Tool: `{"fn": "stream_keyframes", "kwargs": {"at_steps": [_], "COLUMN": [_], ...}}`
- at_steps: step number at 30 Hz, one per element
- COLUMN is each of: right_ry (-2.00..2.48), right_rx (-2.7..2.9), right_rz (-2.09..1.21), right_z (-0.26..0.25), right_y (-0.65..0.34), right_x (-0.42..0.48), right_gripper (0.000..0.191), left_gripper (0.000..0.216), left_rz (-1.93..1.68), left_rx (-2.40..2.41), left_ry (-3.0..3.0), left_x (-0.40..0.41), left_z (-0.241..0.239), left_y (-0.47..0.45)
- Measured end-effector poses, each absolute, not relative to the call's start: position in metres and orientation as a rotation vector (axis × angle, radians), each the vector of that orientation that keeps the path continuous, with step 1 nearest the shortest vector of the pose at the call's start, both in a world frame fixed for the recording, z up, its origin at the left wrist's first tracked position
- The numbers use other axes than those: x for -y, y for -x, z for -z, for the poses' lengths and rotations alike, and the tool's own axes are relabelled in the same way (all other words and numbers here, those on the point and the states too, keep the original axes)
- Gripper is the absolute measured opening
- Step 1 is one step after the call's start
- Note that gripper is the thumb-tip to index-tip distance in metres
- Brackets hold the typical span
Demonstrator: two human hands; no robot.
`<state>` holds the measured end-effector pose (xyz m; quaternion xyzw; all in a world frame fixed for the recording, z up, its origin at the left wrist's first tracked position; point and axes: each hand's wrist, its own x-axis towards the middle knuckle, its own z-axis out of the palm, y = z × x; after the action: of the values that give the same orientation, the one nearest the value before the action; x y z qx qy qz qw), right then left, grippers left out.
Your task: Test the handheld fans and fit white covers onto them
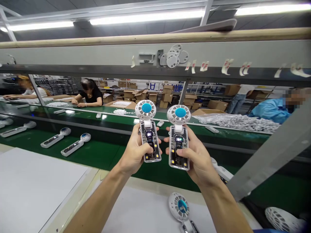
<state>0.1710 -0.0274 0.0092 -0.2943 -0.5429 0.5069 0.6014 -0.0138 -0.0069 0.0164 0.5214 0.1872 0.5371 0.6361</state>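
I hold a clear-fronted fan upright, my left grip wrapped round it; just beside, my right grip is closed on its round-headed twin. A loose fan lies below on the smooth white surface, more white fans on the green belt behind; a slanting grey post cuts across at right, cardboard cartons beyond.
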Motion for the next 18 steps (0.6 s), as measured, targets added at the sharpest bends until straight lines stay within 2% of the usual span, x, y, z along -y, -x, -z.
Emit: {"fn": "stream_keyframes", "kwargs": {"at_steps": [7,13,18], "right_ry": [0.682,0.762,0.784], "right_rx": [1.230,1.190,1.193], "right_rz": [-1.169,-1.138,-1.136], "right_z": [-0.0088,-0.0150,-0.0179], "right_y": [-0.1686,-0.1709,-0.1734], "right_x": [0.0270,0.0322,0.0332], "right_gripper": [0.078,0.064,0.067], "left_gripper": [0.060,0.055,0.052], "left_rz": [-1.220,-1.203,-1.150], "left_rx": [-0.425,-0.398,-0.387], "left_ry": [-1.170,-1.164,-1.133], "left_x": [0.0080,0.0073,0.0086], "left_z": [-0.0153,-0.0138,-0.0147], "left_y": [0.0113,0.0119,0.0129]}}
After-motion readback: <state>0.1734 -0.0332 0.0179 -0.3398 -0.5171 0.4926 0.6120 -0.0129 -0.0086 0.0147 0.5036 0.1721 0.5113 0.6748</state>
